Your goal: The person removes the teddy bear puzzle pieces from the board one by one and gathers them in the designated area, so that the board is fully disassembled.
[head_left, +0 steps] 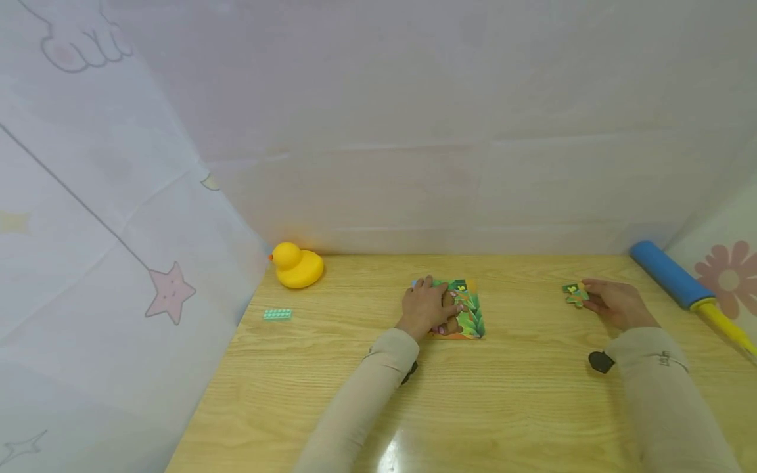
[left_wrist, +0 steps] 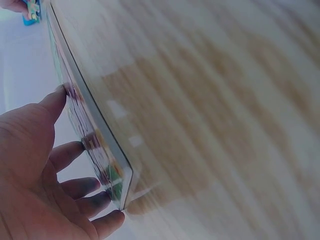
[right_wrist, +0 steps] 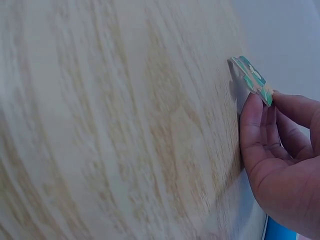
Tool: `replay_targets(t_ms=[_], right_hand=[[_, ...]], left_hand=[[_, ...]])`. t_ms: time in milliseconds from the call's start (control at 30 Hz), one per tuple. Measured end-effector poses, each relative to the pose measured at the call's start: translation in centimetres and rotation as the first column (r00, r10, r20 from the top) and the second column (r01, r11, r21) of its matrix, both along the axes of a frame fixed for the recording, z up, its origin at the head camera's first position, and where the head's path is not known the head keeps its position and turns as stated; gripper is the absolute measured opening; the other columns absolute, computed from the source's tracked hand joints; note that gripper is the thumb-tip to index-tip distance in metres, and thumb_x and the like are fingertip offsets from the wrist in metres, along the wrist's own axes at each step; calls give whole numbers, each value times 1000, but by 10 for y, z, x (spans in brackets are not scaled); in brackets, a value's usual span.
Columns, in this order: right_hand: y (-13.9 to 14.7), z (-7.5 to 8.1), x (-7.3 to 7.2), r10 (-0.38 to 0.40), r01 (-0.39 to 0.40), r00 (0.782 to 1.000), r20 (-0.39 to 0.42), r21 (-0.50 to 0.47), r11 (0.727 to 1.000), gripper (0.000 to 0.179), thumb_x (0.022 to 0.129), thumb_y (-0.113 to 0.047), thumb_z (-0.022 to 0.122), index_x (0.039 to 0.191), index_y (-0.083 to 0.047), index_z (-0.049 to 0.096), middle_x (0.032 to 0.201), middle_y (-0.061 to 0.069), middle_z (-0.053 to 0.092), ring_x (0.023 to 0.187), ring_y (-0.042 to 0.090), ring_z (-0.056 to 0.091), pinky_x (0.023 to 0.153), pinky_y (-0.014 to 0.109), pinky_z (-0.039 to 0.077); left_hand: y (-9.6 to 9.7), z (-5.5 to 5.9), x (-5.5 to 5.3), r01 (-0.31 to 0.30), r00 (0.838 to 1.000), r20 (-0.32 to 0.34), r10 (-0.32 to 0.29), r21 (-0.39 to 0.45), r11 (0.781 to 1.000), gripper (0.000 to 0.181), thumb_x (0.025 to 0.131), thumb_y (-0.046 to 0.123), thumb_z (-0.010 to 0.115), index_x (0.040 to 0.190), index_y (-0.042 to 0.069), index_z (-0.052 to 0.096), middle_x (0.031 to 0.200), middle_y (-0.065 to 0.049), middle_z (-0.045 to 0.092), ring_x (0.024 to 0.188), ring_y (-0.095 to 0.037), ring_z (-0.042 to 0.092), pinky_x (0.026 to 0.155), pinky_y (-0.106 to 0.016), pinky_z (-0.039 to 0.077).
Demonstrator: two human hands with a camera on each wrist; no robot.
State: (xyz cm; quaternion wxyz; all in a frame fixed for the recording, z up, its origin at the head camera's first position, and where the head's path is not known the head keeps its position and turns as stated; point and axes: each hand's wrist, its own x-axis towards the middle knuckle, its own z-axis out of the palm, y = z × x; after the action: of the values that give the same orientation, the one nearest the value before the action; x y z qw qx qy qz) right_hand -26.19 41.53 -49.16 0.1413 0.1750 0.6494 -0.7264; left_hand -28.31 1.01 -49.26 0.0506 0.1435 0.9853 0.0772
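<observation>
Over on the person's right, thumb and fingers of the right hand (head_left: 618,305) are drawn together, pinching a jigsaw piece (head_left: 575,293) by its near right edge. The piece sticks out leftward from the fingertips, on the side facing the puzzle board (head_left: 474,318); I can't make out its long axis, or whether it is fully off the table (head_left: 503,394).

The board lies flat, well to the left of the piece, its longer side seemingly running left to right, with a stretch of wood between. The left hand (head_left: 426,306), much the nearer, rests on it with fingers spread and gripping nothing; it hides much of the picture's left part, the main thing in the way.

Farther left sit a mint-green strip (head_left: 277,315) and, behind it, a yellow rubber duck (head_left: 300,269). Beyond the right hand lies a blue tube (head_left: 671,274) with a yellow end.
</observation>
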Motion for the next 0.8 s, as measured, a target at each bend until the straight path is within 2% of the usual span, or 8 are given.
replay_targets(t_ms=[67,133,167,233,400,567,667,800], right_hand=[[-1,-1,-1,8,-8,1000,-9,26,1000,37,106,-18,53,143,-22,56,93,-27,69,88,-1,68,84,19,58],[-1,-1,-2,13,-12,1000,-8,62,998,54,107,-19,52,157,-12,35,89,-29,67,87,-2,67,83,19,58],[-1,-2,-3,12,-11,1000,-7,69,998,60,107,-19,51,159,-5,25,89,-29,67,87,-2,67,83,19,58],[-1,-3,-3,4,-3,1000,-5,86,996,65,107,-19,51,159,1,18,87,-31,66,86,-3,67,82,19,59],[-2,-2,-4,-15,15,1000,-4,124,992,66,106,-17,53,158,2,19,84,-33,65,84,-3,68,82,20,59],[-3,1,-5,10,-8,1000,-14,188,982,66,106,-17,51,158,5,16,84,-37,60,83,-5,67,84,22,60],[-4,2,-4,23,-16,999,-26,256,966,65,107,-19,50,158,6,20,85,-35,60,82,-7,66,84,23,60],[-4,5,-3,53,-29,997,-53,376,926,62,107,-23,50,155,9,28,90,-35,61,80,-9,67,82,23,60]], left_hand=[[0,-1,0,0,1000,-4,0,4,1000,70,94,71,51,152,31,48,156,-5,45,143,-25,43,116,-45,42],[0,-1,0,0,1000,-5,0,3,1000,71,94,71,51,152,32,48,154,-5,46,141,-25,44,115,-44,43],[0,-1,0,1,1000,-5,-1,4,1000,71,94,71,51,152,32,48,155,-5,46,142,-25,44,115,-45,43],[0,0,1,-1,1000,-3,1,4,1000,71,94,71,50,152,32,47,155,-5,46,142,-25,44,115,-45,42],[0,-1,2,-4,1000,-3,4,6,1000,71,93,72,51,152,32,48,155,-6,46,142,-25,44,115,-45,42],[0,0,1,-8,1000,7,8,17,1000,71,93,72,52,152,32,48,161,-6,41,147,-26,40,118,-46,39],[1,1,1,-15,1000,17,15,11,1000,71,93,72,52,152,33,48,162,-5,39,148,-26,38,119,-45,39],[2,2,2,-22,999,23,22,4,1000,71,93,72,52,152,33,47,163,-4,38,148,-26,38,119,-44,39]])
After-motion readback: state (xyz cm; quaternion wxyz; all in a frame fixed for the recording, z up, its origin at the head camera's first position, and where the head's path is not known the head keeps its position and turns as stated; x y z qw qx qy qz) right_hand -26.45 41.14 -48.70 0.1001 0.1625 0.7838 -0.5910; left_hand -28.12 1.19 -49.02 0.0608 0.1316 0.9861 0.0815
